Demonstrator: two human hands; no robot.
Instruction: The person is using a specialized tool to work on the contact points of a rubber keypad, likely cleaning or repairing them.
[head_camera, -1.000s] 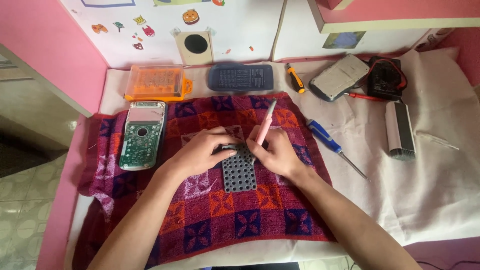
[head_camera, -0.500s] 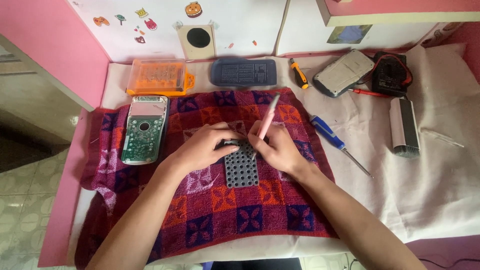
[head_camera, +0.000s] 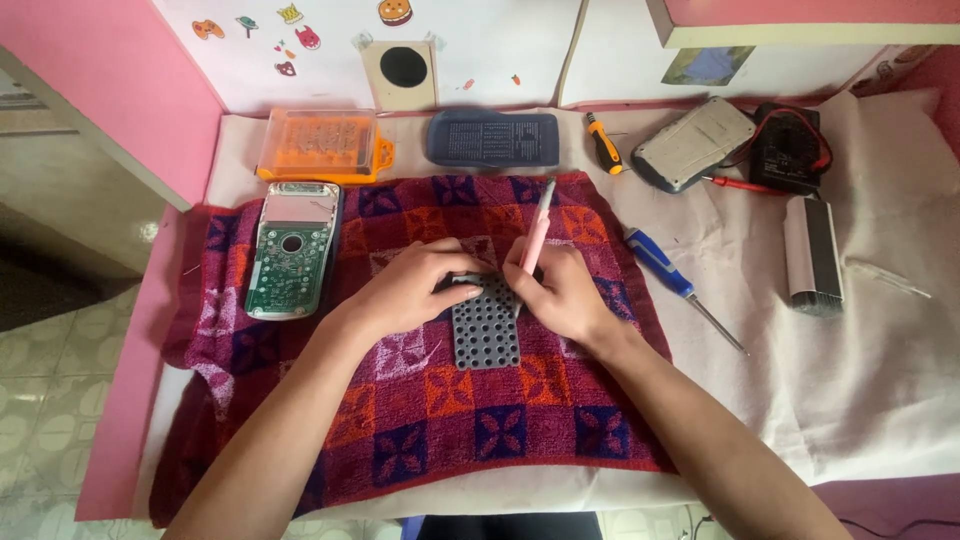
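Overhead, from the head camera: pink walls, tiled floor at left, a cream cloth (head_camera: 850, 380) spread over the table, a purple-and-orange checked towel (head_camera: 450, 420) on top. At the towel's centre, a dark perforated keypad panel (head_camera: 487, 330). Left hand (head_camera: 415, 290) pressed on its upper edge (fingertips hidden). Right hand (head_camera: 560, 290) closed around a pink tool (head_camera: 537, 235), tip unseen. Beside, a green circuit board (head_camera: 292, 252).

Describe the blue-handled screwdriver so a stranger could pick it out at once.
Start at the checked purple towel in the middle. Just off its right edge, on the pale cloth, lies the blue-handled screwdriver, tip pointing down-right. The other screwdriver, farther back, is shorter with an orange-and-black handle.
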